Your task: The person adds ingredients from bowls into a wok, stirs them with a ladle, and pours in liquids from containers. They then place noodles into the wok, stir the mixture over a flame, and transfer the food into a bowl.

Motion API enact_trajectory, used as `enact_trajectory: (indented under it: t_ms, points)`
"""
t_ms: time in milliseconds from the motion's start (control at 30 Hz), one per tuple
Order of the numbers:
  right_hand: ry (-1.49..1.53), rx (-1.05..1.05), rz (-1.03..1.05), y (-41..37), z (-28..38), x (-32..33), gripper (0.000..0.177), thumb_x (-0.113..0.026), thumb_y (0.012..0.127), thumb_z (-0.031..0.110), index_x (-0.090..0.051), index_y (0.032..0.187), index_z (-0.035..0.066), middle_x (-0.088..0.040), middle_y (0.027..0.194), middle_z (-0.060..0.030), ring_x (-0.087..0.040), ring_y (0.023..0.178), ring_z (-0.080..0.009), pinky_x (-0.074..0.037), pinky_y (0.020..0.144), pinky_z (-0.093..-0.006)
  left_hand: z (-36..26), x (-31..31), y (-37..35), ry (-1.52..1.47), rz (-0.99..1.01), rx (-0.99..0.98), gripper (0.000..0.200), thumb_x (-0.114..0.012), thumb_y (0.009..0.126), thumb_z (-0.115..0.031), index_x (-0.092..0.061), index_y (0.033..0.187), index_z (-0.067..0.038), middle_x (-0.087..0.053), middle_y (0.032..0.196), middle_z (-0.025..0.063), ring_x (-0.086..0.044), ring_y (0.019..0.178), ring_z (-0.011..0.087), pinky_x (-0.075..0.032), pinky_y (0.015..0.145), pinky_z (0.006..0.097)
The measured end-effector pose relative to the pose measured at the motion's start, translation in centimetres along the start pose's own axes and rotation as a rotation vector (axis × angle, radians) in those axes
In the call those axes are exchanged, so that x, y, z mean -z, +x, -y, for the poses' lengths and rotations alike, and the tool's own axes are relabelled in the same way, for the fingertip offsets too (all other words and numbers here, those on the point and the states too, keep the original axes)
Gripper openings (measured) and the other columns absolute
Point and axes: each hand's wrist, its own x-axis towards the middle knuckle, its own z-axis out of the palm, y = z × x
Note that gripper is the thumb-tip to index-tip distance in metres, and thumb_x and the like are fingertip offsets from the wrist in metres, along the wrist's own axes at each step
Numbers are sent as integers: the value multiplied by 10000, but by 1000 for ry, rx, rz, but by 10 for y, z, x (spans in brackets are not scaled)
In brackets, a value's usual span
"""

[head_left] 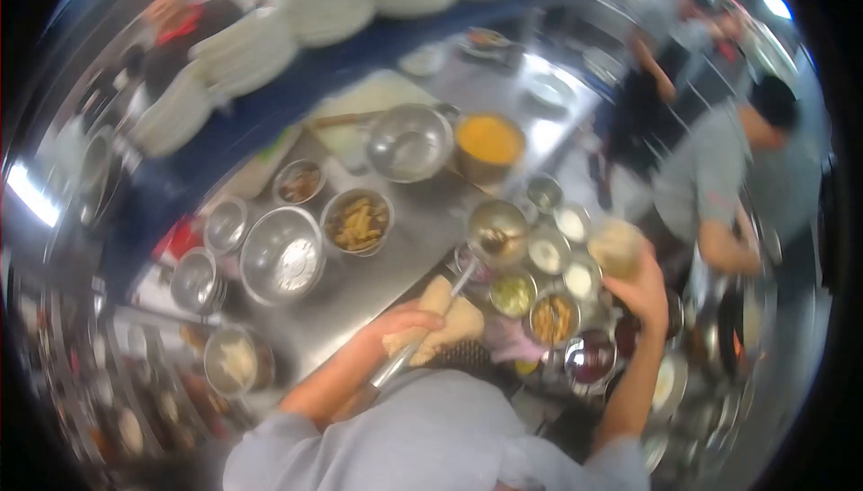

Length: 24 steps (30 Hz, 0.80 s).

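Note:
My left hand [413, 321] is closed around a beige cloth [452, 325] and a long metal utensil [400, 362], whose far end points up toward a metal bowl [498, 232]. On the right, my right hand [644, 284] holds a pale, rounded thing [617, 247], blurred, perhaps a container or cloth. Just left of that hand are small bowls of white contents [548, 255], a bowl of green pieces [512, 294] and a bowl of yellow-brown pieces [554, 318].
Metal bowls [282, 256] and an orange-filled pot [488, 143] stand on the steel counter [360, 289]. Stacked white plates [244, 53] line a blue-edged shelf. Co-workers [719, 168] stand at the right, near a pan with flame.

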Motion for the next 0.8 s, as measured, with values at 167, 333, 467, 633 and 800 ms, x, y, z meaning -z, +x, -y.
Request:
enact_trajectory:
  t_ms: [167, 333, 467, 633, 800]
  points:
    - [-1157, -79, 529, 70, 70, -59, 359, -751, 608, 236, -647, 929, 112, -678, 865, -130, -662, 860, -319, -527, 712, -439, -38, -15, -19, 163, 72, 84, 561, -629, 797, -108, -418, 1287, 65, -614, 1025, 237, -657, 834, 264, -558, 617, 306]
    - [-1540, -86, 672, 99, 134, -86, 261, -732, 644, 206, -748, 894, 133, -717, 913, -53, -694, 848, -220, -541, 661, -381, -36, -9, -24, 144, 124, 122, 570, -609, 793, -97, -404, 1301, 63, -600, 1071, 238, -653, 844, 272, -549, 605, 295]
    - [-1625, -72, 644, 98, 153, -70, 228, -718, 665, 197, -754, 883, 142, -720, 910, -51, -694, 852, -205, -537, 648, -366, -35, -9, -26, 166, 105, 131, 565, -609, 792, -102, -410, 1292, 70, -602, 1067, 233, -653, 835, 273, -549, 607, 295]
    - [-1407, -333, 696, 84, 121, -47, 404, -788, 612, 226, -716, 980, 76, -707, 923, -99, -678, 902, -265, -513, 750, -359, -39, -22, -21, 185, 65, 100, 494, -625, 805, -131, -485, 1239, 59, -634, 934, 198, -631, 716, 219, -518, 584, 274]
    - [-627, -426, 368, -6, -7, -34, 730, -854, 569, 348, -574, 1181, 65, -659, 1110, -166, -620, 1043, -333, -482, 885, -423, -36, -14, -11, 240, 74, 145, 497, -604, 817, -166, -483, 1217, 102, -639, 948, 245, -633, 684, 228, -542, 590, 265]
